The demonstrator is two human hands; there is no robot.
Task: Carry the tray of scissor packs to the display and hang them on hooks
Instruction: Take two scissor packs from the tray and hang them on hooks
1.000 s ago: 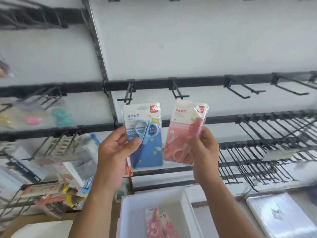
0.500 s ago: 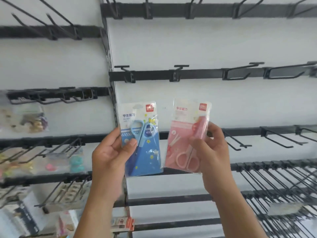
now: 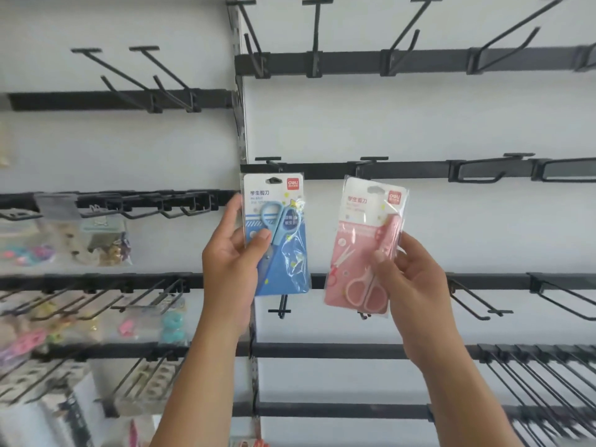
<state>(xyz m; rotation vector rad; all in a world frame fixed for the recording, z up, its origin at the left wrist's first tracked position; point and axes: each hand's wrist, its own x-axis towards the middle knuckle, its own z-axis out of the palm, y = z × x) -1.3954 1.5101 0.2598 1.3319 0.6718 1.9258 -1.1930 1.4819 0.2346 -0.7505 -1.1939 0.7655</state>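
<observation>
My left hand (image 3: 229,262) grips a blue scissor pack (image 3: 283,259) by its left edge, thumb across the front. The pack's top hang hole sits right at a black hook (image 3: 268,161) on the middle rail. My right hand (image 3: 409,285) holds a pink scissor pack (image 3: 354,253) by its right side, tilted slightly, with its top just under the neighbouring hook (image 3: 374,160). Both packs are upright in front of the white display wall. The tray is out of view.
Black rails (image 3: 403,61) with bare hooks run across the white panel above, right and below. A dense row of long hooks (image 3: 541,375) fills the lower right. The left panel holds hanging bags of clips (image 3: 103,240) and small coloured items (image 3: 167,327).
Both hands have raised the two packs up the display, and my view has tilted upward. The white tray with more packs has dropped out of sight. The blue pack's top now reaches the hook.
</observation>
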